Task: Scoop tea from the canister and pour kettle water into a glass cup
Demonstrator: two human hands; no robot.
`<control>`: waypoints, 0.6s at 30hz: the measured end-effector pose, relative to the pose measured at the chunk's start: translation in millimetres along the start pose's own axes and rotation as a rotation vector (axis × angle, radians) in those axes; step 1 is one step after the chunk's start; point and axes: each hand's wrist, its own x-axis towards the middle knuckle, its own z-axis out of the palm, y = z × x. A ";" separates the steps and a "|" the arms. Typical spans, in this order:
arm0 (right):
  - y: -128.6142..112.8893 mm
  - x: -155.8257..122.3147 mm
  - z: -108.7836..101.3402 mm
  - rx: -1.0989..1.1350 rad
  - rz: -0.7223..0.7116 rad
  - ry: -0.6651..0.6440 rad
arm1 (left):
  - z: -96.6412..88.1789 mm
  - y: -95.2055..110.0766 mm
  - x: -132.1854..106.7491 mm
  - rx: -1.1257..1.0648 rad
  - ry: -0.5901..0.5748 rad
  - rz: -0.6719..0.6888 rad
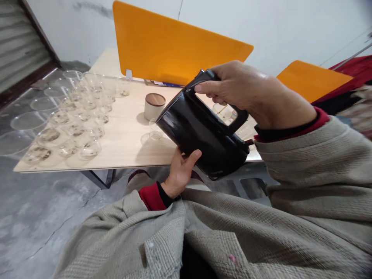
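A black electric kettle (203, 131) is tilted to the left, with its spout end low over the table. My right hand (235, 87) is closed around its handle. Just under the spout stands a small clear glass cup (156, 130), partly covered by the kettle. I cannot make out any water stream. My left hand (180, 170) is at the table's front edge, beside the kettle body. Its thumb is spread from the other fingers, which are partly hidden behind the kettle. Behind the cup sits a round pale canister (155, 106) with a wooden lid.
Many clear cups (78, 112) with dark bits at the bottom crowd the left of the wooden table (128, 151). Orange divider panels (174, 42) stand along the back. More glassware (222, 110) shows behind the kettle handle. Red and dark cloth (348, 73) lies at far right.
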 end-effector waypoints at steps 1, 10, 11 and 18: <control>1.1 0.1 0.1 0.012 -0.001 -0.001 | 0.0 -0.1 0.1 -0.003 -0.002 -0.001; 15.8 -17.7 -6.7 0.199 -0.008 0.084 | -0.1 4.9 2.5 0.039 -0.029 0.048; 16.8 -23.2 -8.1 0.222 -0.013 0.116 | -0.8 6.8 3.6 0.083 -0.020 0.077; 52.5 -48.5 -3.2 0.544 -0.125 0.339 | -7.2 7.6 17.2 0.304 -0.024 0.241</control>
